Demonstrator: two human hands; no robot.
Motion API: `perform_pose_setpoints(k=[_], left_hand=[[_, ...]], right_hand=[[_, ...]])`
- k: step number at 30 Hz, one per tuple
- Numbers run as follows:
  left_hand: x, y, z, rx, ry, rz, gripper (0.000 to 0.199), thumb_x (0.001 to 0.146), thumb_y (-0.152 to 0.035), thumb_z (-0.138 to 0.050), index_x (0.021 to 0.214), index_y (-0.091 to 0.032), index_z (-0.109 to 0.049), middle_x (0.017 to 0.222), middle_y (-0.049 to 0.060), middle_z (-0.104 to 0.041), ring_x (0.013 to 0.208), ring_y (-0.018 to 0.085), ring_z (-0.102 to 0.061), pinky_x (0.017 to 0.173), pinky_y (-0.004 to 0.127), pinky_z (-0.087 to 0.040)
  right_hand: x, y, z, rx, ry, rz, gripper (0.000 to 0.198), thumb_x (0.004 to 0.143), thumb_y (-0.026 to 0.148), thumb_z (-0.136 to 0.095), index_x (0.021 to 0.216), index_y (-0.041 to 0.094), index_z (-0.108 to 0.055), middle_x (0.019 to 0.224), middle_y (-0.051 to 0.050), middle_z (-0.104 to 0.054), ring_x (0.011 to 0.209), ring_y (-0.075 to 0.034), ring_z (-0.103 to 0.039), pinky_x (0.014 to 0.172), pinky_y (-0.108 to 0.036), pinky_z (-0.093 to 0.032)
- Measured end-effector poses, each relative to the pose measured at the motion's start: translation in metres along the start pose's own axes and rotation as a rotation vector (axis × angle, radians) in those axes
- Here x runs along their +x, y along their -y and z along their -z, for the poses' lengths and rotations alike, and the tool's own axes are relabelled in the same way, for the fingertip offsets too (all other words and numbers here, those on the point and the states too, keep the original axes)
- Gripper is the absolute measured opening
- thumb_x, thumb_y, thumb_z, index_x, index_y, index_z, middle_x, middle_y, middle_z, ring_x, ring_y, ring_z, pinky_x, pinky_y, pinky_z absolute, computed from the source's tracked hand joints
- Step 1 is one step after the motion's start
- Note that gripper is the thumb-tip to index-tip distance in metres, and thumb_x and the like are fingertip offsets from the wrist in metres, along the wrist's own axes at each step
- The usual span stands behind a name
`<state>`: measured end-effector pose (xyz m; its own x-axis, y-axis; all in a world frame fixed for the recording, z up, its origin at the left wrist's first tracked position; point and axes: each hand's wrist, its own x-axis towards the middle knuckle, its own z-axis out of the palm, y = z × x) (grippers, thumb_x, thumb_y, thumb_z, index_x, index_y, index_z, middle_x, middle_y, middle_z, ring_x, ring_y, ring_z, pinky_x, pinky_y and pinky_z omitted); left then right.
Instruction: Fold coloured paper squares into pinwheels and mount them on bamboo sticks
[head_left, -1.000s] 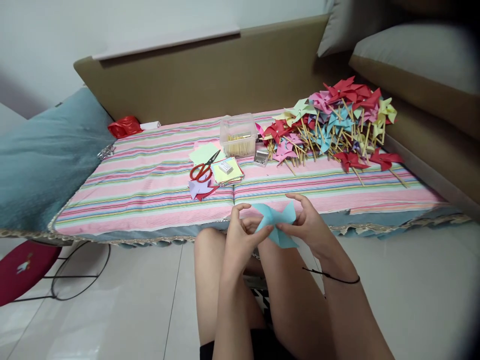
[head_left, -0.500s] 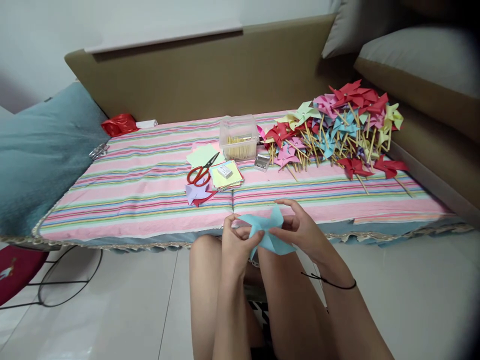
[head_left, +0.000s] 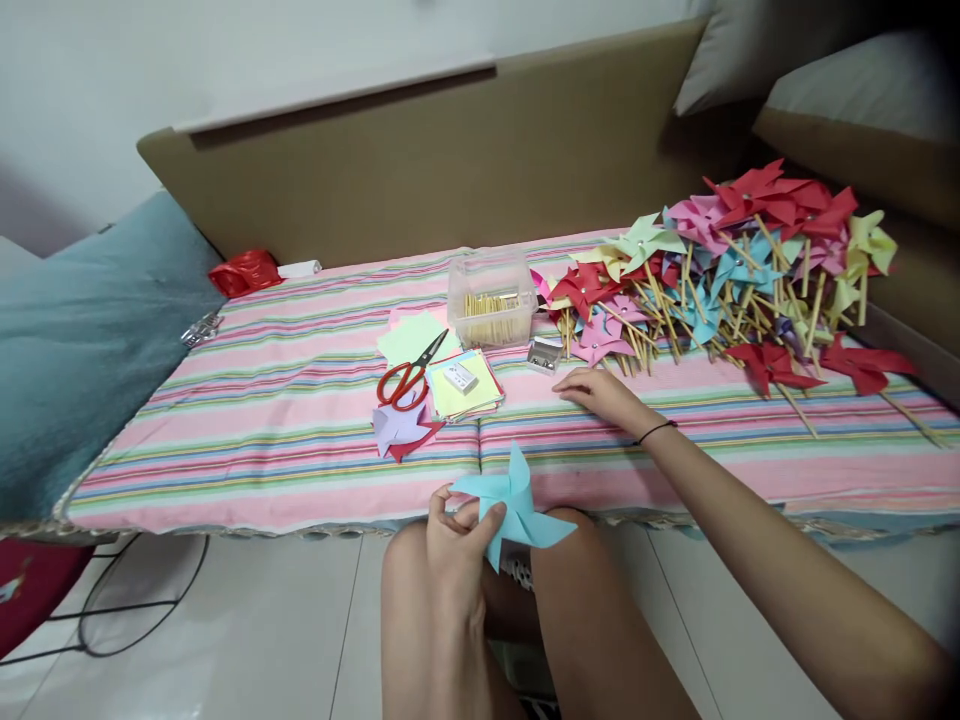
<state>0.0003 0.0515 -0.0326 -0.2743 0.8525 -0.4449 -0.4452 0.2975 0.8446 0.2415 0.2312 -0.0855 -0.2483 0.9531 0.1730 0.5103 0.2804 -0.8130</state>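
My left hand (head_left: pixel 459 548) pinches a light-blue paper pinwheel (head_left: pixel 519 508) near its centre, thumb on top, above my knees. No stick shows on it. My right hand (head_left: pixel 604 394) is stretched out over the striped cloth with nothing visible in its fingers. Just beyond its fingertips lies a small open clear box (head_left: pixel 544 356) with tiny shiny pieces inside, apart from the hand. Left of that box is a stack of coloured paper squares (head_left: pixel 480 390) with a small white box (head_left: pixel 460 378) on it. Red-handled scissors (head_left: pixel 411 376) lie beside the stack.
A plastic tub (head_left: pixel 491 325) of wooden sticks stands behind the stack. Many finished pinwheels (head_left: pixel 720 270) on sticks are heaped at the right. Cut purple paper (head_left: pixel 397 428) lies near the scissors. A red bag (head_left: pixel 246 273) and a blue cushion (head_left: pixel 112 330) are at the left.
My right hand has let go of the blue pinwheel and moved forward and right to the small clear box. The left hand keeps the pinwheel, now slightly lower. The view has shifted a little.
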Motion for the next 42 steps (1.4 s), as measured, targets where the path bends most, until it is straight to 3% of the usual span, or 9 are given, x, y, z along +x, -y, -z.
perform_pose_setpoints(k=[4, 11, 15, 20, 28, 37, 40, 42], left_hand=[[0.011, 0.003, -0.010, -0.004, -0.025, -0.010, 0.063, 0.050, -0.027, -0.088, 0.092, -0.023, -0.041, 0.060, -0.001, -0.070, 0.051, 0.016, -0.065, 0.057, 0.026, -0.051], [0.027, 0.001, -0.023, 0.056, 0.047, -0.024, 0.061, 0.057, -0.025, -0.085, 0.095, -0.023, -0.037, 0.062, -0.001, -0.070, 0.053, 0.013, -0.063, 0.061, 0.025, -0.050], [0.025, -0.002, -0.027, 0.054, 0.050, -0.076, 0.060, 0.060, -0.024, -0.083, 0.095, -0.023, -0.034, 0.062, -0.001, -0.071, 0.050, 0.011, -0.060, 0.057, 0.022, -0.047], [0.015, -0.008, -0.027, 0.027, 0.029, -0.090, 0.062, 0.056, -0.025, -0.085, 0.094, -0.023, -0.036, 0.059, -0.003, -0.069, 0.045, 0.012, -0.058, 0.055, 0.024, -0.047], [0.007, -0.009, -0.021, 0.024, 0.027, -0.102, 0.063, 0.054, -0.025, -0.086, 0.095, -0.023, -0.038, 0.063, 0.000, -0.071, 0.051, 0.015, -0.064, 0.058, 0.025, -0.050], [0.008, -0.009, -0.020, 0.016, 0.022, -0.105, 0.064, 0.054, -0.026, -0.086, 0.094, -0.023, -0.037, 0.060, -0.001, -0.070, 0.051, 0.015, -0.064, 0.057, 0.025, -0.050], [0.006, -0.009, -0.022, -0.005, -0.002, -0.126, 0.062, 0.053, -0.024, -0.085, 0.092, -0.023, -0.037, 0.058, -0.002, -0.069, 0.048, 0.016, -0.064, 0.055, 0.025, -0.049], [0.005, -0.009, -0.023, -0.011, -0.007, -0.129, 0.061, 0.053, -0.024, -0.085, 0.091, -0.023, -0.037, 0.059, -0.001, -0.070, 0.048, 0.016, -0.064, 0.055, 0.025, -0.049]], right_hand=[[0.008, -0.008, 0.002, -0.027, 0.095, 0.069, 0.008, 0.071, 0.024, -0.067, 0.069, 0.021, -0.075, 0.078, -0.005, -0.072, 0.075, -0.020, -0.065, 0.072, -0.031, -0.050], [-0.004, -0.009, -0.004, -0.063, 0.061, 0.057, 0.014, 0.075, 0.028, -0.062, 0.070, 0.019, -0.072, 0.077, -0.005, -0.072, 0.068, -0.018, -0.063, 0.066, -0.029, -0.049], [-0.011, -0.004, -0.007, -0.099, 0.019, 0.013, 0.015, 0.074, 0.022, -0.057, 0.071, 0.018, -0.071, 0.065, -0.004, -0.068, 0.059, -0.017, -0.061, 0.060, -0.027, -0.047], [-0.015, 0.003, -0.006, -0.183, 0.006, 0.016, 0.014, 0.064, 0.009, -0.057, 0.058, 0.019, -0.065, 0.061, -0.003, -0.063, 0.059, -0.017, -0.057, 0.060, -0.027, -0.044], [-0.024, 0.008, -0.017, -0.147, -0.050, -0.046, 0.014, 0.069, 0.017, -0.065, 0.081, 0.017, -0.071, 0.073, -0.006, -0.068, 0.065, -0.019, -0.062, 0.063, -0.029, -0.048], [-0.025, 0.016, -0.019, 0.073, -0.146, -0.114, 0.008, 0.061, 0.016, -0.070, 0.055, 0.021, -0.068, 0.066, -0.005, -0.069, 0.066, -0.021, -0.061, 0.069, -0.033, -0.047], [-0.028, 0.018, -0.023, 0.245, -0.220, -0.189, 0.007, 0.059, 0.024, -0.074, 0.058, 0.020, -0.068, 0.073, -0.006, -0.072, 0.072, -0.022, -0.065, 0.073, -0.035, -0.051], [-0.032, 0.020, -0.025, 0.383, -0.275, -0.250, 0.017, 0.059, 0.032, -0.076, 0.062, 0.018, -0.068, 0.077, -0.008, -0.074, 0.074, -0.023, -0.068, 0.074, -0.037, -0.053]])
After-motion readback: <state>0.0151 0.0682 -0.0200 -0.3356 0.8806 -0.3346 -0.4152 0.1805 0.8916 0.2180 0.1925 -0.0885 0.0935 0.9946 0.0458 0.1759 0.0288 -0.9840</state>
